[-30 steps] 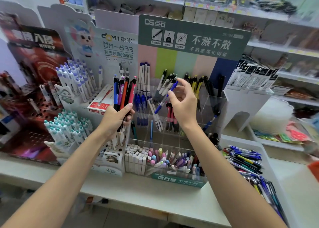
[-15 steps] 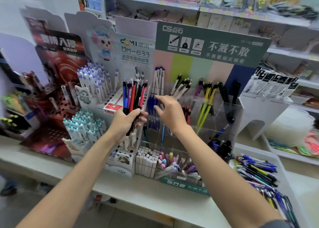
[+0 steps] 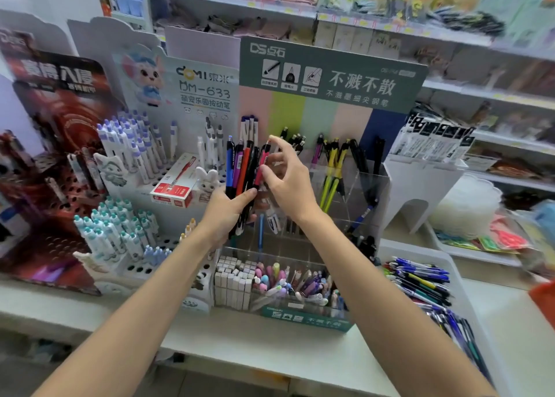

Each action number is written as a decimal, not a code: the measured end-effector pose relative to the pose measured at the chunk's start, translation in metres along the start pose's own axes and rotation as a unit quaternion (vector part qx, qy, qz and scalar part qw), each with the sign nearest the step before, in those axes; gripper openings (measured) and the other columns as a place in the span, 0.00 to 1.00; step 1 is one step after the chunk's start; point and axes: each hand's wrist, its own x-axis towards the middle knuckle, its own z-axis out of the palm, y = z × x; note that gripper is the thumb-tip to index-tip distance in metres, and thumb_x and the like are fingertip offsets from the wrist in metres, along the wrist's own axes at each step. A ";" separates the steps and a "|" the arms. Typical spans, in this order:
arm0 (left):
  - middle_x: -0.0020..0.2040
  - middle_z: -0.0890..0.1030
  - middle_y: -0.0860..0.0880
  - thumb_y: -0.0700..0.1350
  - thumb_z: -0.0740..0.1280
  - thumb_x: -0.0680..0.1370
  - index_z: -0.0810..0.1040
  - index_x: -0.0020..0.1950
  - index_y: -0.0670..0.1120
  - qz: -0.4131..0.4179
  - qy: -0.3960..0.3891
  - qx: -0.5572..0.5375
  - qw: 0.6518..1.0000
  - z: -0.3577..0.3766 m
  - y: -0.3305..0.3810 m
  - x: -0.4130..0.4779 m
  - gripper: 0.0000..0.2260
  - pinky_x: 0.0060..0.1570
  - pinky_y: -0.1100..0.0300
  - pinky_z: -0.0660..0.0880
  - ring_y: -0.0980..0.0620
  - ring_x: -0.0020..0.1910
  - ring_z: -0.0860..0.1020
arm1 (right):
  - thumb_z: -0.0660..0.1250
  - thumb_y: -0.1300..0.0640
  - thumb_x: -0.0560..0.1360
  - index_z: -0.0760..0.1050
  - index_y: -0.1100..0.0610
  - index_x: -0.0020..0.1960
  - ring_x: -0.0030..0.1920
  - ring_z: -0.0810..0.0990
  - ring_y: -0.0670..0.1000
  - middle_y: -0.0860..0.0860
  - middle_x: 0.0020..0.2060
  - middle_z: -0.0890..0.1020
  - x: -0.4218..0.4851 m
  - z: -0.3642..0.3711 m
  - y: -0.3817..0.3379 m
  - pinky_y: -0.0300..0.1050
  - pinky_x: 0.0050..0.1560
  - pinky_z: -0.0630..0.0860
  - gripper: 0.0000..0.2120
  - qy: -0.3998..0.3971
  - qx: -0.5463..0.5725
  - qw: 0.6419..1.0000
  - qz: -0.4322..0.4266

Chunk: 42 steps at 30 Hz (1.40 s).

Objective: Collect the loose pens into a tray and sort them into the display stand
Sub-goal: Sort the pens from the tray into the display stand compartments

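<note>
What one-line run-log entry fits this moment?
left hand: grips bundle of mixed-colour plastic pens | right hand: pinches pink plastic pen in bundle | white plastic tray: loose pens, right of clear acrylic stand

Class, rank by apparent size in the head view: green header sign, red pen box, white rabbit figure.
1. green header sign
2. red pen box
3. white rabbit figure
Box and rabbit stand side by side, so nearness hardly matters.
</note>
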 end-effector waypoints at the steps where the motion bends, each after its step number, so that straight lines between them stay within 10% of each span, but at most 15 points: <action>1: 0.40 0.86 0.49 0.42 0.67 0.81 0.77 0.56 0.43 -0.002 -0.005 0.008 1.000 0.007 0.000 0.002 0.06 0.33 0.63 0.78 0.53 0.40 0.85 | 0.68 0.62 0.78 0.66 0.52 0.74 0.44 0.80 0.46 0.48 0.47 0.79 0.001 -0.007 0.002 0.45 0.50 0.80 0.26 0.006 -0.005 1.000 0.003; 10: 0.40 0.80 0.48 0.41 0.68 0.80 0.82 0.56 0.43 -0.013 -0.019 0.046 0.999 0.039 -0.011 0.018 0.06 0.37 0.60 0.79 0.54 0.33 0.78 | 0.69 0.66 0.76 0.70 0.59 0.69 0.44 0.78 0.47 0.48 0.43 0.78 -0.001 -0.088 0.029 0.36 0.49 0.77 0.22 0.184 -0.059 0.980 -0.040; 16: 0.35 0.81 0.51 0.41 0.69 0.79 0.82 0.54 0.43 -0.041 -0.031 0.027 0.998 0.036 -0.027 0.013 0.06 0.41 0.56 0.78 0.54 0.34 0.79 | 0.70 0.65 0.76 0.68 0.60 0.72 0.64 0.77 0.53 0.56 0.65 0.78 -0.023 -0.076 0.058 0.45 0.66 0.73 0.26 0.032 -0.233 0.970 -0.066; 20: 0.40 0.85 0.46 0.38 0.68 0.79 0.80 0.54 0.40 -0.034 -0.034 -0.008 0.999 0.037 -0.025 0.007 0.05 0.36 0.62 0.80 0.51 0.39 0.83 | 0.65 0.62 0.79 0.67 0.53 0.73 0.48 0.82 0.56 0.57 0.58 0.82 -0.031 -0.064 0.069 0.50 0.50 0.79 0.23 -0.075 -0.302 0.950 0.002; 28: 0.45 0.86 0.44 0.39 0.67 0.80 0.79 0.55 0.42 -0.025 -0.042 -0.029 0.998 0.041 -0.018 0.009 0.05 0.39 0.61 0.81 0.51 0.41 0.84 | 0.67 0.57 0.79 0.67 0.54 0.74 0.47 0.79 0.44 0.48 0.48 0.81 -0.021 -0.068 0.034 0.35 0.51 0.76 0.24 0.026 -0.047 0.998 0.014; 42: 0.52 0.85 0.42 0.43 0.66 0.82 0.77 0.61 0.41 0.010 -0.070 -0.008 0.997 0.077 -0.003 0.029 0.10 0.39 0.59 0.81 0.47 0.44 0.85 | 0.69 0.65 0.75 0.69 0.57 0.67 0.44 0.78 0.48 0.53 0.45 0.78 0.012 -0.133 0.020 0.38 0.47 0.77 0.22 0.221 -0.034 0.974 -0.024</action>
